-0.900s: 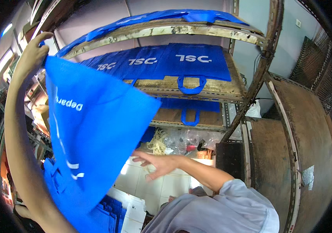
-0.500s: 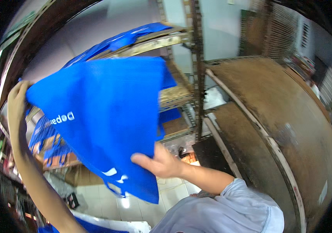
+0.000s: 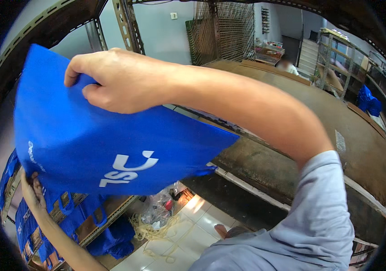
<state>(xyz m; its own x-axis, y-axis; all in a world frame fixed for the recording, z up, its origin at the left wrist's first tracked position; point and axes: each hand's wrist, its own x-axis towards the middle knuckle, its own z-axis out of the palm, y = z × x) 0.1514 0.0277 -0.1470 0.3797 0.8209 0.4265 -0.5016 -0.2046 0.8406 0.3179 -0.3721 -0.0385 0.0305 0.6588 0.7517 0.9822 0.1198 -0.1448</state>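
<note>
A blue fabric bag [image 3: 80,131] with white lettering spreads across the left half of the view, held up in both hands. My right hand [image 3: 111,81] reaches across from the right, its thumb and fingers pinching the cloth on the upper part. Lower down, my left hand [image 3: 32,194] grips the bag's left edge, with some fingers behind the cloth. More blue bags [image 3: 30,221] with handles lie on the rack shelf below my left hand.
Slotted metal posts [image 3: 127,27] rise behind the bag. A broad brown tabletop [image 3: 364,158] fills the right. Pale strings [image 3: 157,228] and clear plastic [image 3: 154,207] lie on the tiled floor. A person [image 3: 288,67] is far back, left of more blue bundles [image 3: 369,101].
The view has swung right. My right hand has moved from the bag's lower right to its upper part, and the bag has turned so its lettering shows. My left hand now sits lower.
</note>
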